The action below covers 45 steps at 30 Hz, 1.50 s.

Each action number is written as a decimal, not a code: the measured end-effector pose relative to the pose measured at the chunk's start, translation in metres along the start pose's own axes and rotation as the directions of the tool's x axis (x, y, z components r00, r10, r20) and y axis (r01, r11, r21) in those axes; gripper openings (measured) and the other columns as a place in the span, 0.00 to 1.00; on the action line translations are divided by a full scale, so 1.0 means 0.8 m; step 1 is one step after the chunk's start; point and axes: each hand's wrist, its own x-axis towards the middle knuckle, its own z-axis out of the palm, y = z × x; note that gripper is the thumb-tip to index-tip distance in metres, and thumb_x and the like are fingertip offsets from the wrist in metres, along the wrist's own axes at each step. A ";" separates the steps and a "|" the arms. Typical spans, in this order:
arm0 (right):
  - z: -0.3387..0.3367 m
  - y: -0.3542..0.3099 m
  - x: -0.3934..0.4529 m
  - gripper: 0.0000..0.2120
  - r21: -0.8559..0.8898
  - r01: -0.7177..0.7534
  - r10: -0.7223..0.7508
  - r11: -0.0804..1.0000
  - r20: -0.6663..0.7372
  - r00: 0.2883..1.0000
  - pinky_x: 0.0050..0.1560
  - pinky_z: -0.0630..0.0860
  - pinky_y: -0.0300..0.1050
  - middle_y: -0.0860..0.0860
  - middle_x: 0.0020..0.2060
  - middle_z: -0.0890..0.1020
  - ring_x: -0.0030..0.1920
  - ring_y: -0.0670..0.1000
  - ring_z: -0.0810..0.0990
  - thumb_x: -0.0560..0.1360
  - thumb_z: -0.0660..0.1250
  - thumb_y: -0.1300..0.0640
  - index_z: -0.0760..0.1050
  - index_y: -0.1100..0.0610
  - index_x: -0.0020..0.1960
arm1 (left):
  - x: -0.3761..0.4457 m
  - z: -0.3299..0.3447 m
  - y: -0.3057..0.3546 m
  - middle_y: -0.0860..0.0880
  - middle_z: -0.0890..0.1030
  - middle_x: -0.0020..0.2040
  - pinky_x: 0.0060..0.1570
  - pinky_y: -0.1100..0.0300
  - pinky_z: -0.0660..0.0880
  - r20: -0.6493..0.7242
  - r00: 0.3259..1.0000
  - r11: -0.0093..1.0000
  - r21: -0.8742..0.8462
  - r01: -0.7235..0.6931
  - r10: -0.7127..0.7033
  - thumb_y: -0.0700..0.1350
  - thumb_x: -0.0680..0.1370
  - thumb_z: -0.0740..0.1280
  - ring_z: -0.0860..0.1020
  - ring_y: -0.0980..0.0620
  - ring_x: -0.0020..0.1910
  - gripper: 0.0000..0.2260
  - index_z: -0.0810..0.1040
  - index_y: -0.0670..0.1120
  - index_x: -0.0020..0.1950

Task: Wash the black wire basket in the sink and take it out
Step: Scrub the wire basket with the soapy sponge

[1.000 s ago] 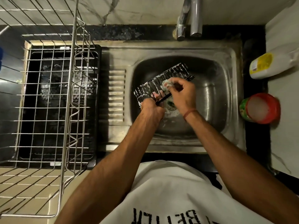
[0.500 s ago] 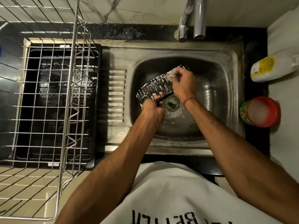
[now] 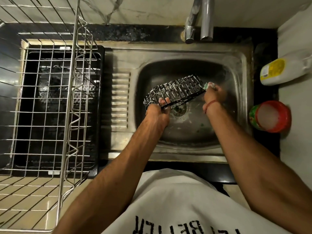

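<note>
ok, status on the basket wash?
Left hand grips the soapy wire basket over the sink. Right hand holds a scrubber at its right end. Tap dry, nothing in the way.

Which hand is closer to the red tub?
Right. The right hand scrubs at the basket's far end, on the side of the red tub. The left hand grips the basket's other end, farther away.
</note>
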 end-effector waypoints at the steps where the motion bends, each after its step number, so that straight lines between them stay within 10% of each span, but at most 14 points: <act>1: 0.001 0.001 0.005 0.05 0.059 -0.067 0.067 0.996 0.000 0.998 0.43 0.85 0.41 0.49 0.43 0.85 0.45 0.51 0.86 0.82 0.71 0.54 0.83 0.55 0.50 | -0.005 0.001 -0.001 0.39 0.79 0.54 0.24 0.51 0.83 -0.001 1.000 0.999 0.046 0.010 -0.010 0.42 0.91 0.54 0.82 0.50 0.42 0.16 0.70 0.35 0.74; 3: -0.002 0.001 0.015 0.06 0.101 -0.192 0.182 0.976 0.099 0.978 0.49 0.86 0.52 0.48 0.42 0.83 0.40 0.50 0.86 0.83 0.68 0.51 0.78 0.53 0.50 | -0.009 -0.003 0.000 0.37 0.77 0.60 0.30 0.52 0.84 -0.001 1.000 0.989 0.143 0.021 -0.021 0.42 0.90 0.55 0.83 0.46 0.45 0.15 0.71 0.34 0.71; 6: -0.005 -0.011 0.017 0.04 0.050 -0.181 0.172 0.982 0.152 0.973 0.39 0.81 0.39 0.49 0.46 0.82 0.33 0.41 0.80 0.84 0.66 0.52 0.77 0.51 0.52 | -0.006 -0.016 0.007 0.38 0.79 0.51 0.29 0.56 0.83 0.005 0.999 0.959 0.278 0.047 -0.051 0.41 0.89 0.57 0.81 0.47 0.36 0.12 0.78 0.36 0.59; 10: 0.012 -0.022 0.011 0.11 -0.074 0.045 -0.036 0.996 0.121 0.992 0.35 0.76 0.27 0.50 0.49 0.85 0.48 0.48 0.85 0.82 0.71 0.54 0.83 0.57 0.62 | 0.012 -0.032 0.005 0.41 0.80 0.57 0.36 0.45 0.86 -0.070 0.997 0.924 0.380 0.048 -0.023 0.50 0.87 0.61 0.84 0.46 0.38 0.16 0.74 0.46 0.74; 16: 0.030 -0.041 0.019 0.10 -0.181 0.226 -0.201 0.957 0.150 0.968 0.36 0.75 0.28 0.53 0.51 0.87 0.49 0.47 0.84 0.81 0.72 0.54 0.85 0.58 0.59 | 0.023 -0.049 -0.009 0.49 0.56 0.87 0.80 0.29 0.55 -0.018 0.985 0.694 0.712 -0.106 0.169 0.86 0.70 0.55 0.56 0.37 0.86 0.49 0.61 0.62 0.86; 19: 0.039 -0.061 0.029 0.09 -0.276 0.340 -0.298 0.899 0.182 0.937 0.44 0.79 0.36 0.54 0.48 0.88 0.47 0.46 0.84 0.80 0.72 0.54 0.86 0.59 0.55 | -0.014 -0.041 -0.010 0.45 0.82 0.72 0.62 0.37 0.81 0.247 0.969 0.669 0.717 -0.197 0.021 0.82 0.74 0.58 0.83 0.43 0.67 0.40 0.80 0.58 0.74; 21: 0.043 -0.074 0.024 0.07 -0.315 0.406 -0.350 0.858 0.220 0.911 0.37 0.73 0.25 0.52 0.49 0.87 0.47 0.45 0.82 0.80 0.73 0.57 0.86 0.60 0.54 | -0.020 -0.040 -0.013 0.46 0.88 0.55 0.46 0.51 0.81 0.215 0.974 0.614 0.779 -0.127 -0.071 0.76 0.78 0.61 0.86 0.45 0.48 0.35 0.84 0.49 0.65; 30: 0.062 -0.090 0.016 0.05 -0.212 0.588 -0.448 0.781 0.465 0.763 0.41 0.69 0.20 0.47 0.51 0.82 0.51 0.44 0.79 0.81 0.72 0.59 0.82 0.58 0.57 | -0.006 -0.054 -0.061 0.42 0.78 0.55 0.70 0.41 0.76 0.084 0.960 0.559 0.825 0.084 -0.267 0.61 0.83 0.69 0.78 0.44 0.59 0.20 0.76 0.44 0.53; 34: 0.071 -0.084 0.015 0.05 0.111 0.241 -0.266 0.964 0.377 0.887 0.51 0.81 0.38 0.50 0.56 0.85 0.58 0.50 0.84 0.80 0.74 0.56 0.81 0.51 0.54 | 0.004 -0.056 -0.075 0.36 0.77 0.70 0.53 0.42 0.81 0.102 0.957 0.649 0.754 0.104 -0.272 0.68 0.83 0.64 0.77 0.39 0.68 0.34 0.73 0.42 0.77; 38: 0.053 -0.068 0.011 0.06 0.366 -0.052 -0.063 0.929 0.297 0.953 0.55 0.82 0.49 0.48 0.55 0.86 0.60 0.50 0.84 0.79 0.74 0.56 0.82 0.48 0.55 | 0.011 -0.064 -0.077 0.36 0.81 0.65 0.62 0.31 0.79 0.075 0.961 0.701 0.699 0.139 -0.265 0.76 0.81 0.56 0.79 0.37 0.69 0.42 0.65 0.48 0.84; 45: 0.028 0.030 -0.058 0.08 -0.048 0.016 0.013 0.999 0.550 0.835 0.49 0.86 0.47 0.49 0.58 0.82 0.53 0.51 0.86 0.80 0.71 0.63 0.80 0.53 0.57 | 0.027 -0.060 -0.069 0.37 0.85 0.63 0.58 0.30 0.80 0.014 0.925 0.748 0.592 0.298 -0.380 0.77 0.82 0.47 0.83 0.35 0.63 0.44 0.75 0.42 0.75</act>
